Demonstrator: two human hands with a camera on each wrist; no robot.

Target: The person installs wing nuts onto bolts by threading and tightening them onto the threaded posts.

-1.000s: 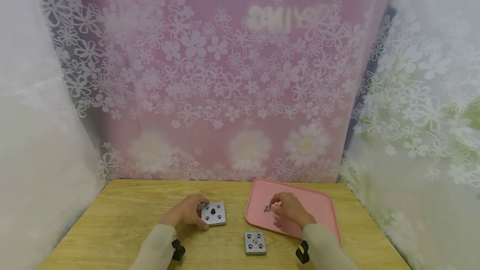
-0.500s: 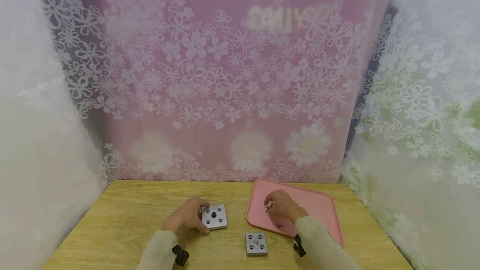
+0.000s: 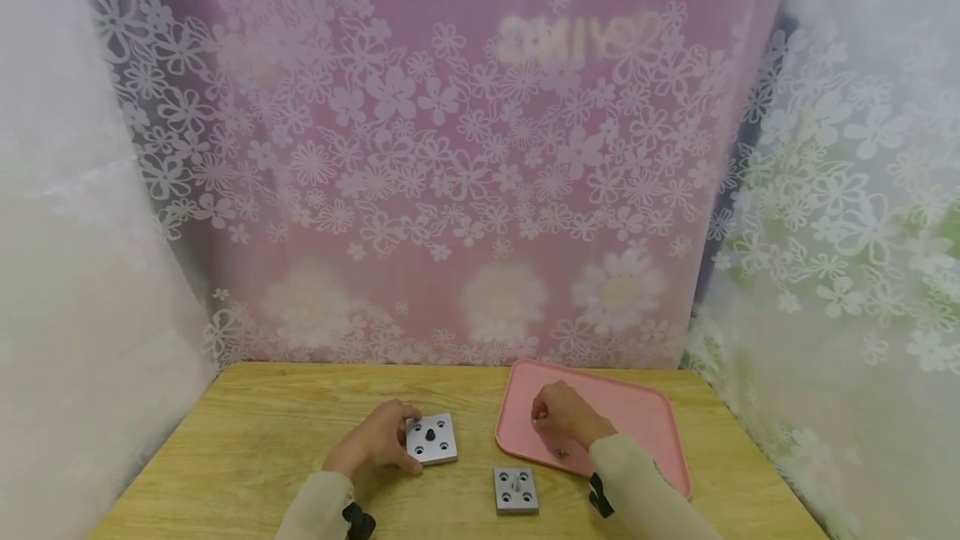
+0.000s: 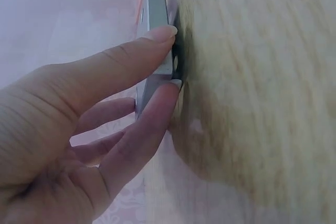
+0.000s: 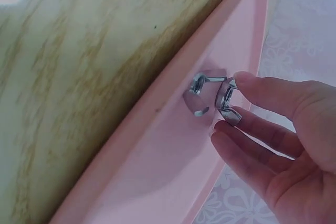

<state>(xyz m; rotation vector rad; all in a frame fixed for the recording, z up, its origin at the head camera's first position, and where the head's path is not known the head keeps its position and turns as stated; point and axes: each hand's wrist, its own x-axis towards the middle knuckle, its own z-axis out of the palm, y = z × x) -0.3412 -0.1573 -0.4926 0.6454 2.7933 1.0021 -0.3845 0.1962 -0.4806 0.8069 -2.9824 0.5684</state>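
My left hand (image 3: 375,440) grips a square silver metal plate (image 3: 444,450) by its left side, thumb at the near corner and a finger at the far one. The plate has several holes and a black knob in its middle; it lies flat on the table. Over the pink tray (image 3: 628,408), my right hand (image 3: 570,417) pinches a shiny wing nut (image 5: 227,98) between thumb and fingers. Another wing nut (image 5: 197,88) lies in the tray close by, seen in the head view nearer the front rim.
A second, smaller metal block (image 3: 516,503) with several holes and an upright screw-like post stands on the wooden table (image 3: 247,440), between the hands and near the front. Floral curtains (image 3: 465,190) hang behind the table and at both sides.
My right hand has moved a little left over the tray and now pinches the farther wing nut. The left hand keeps its grip on the plate.
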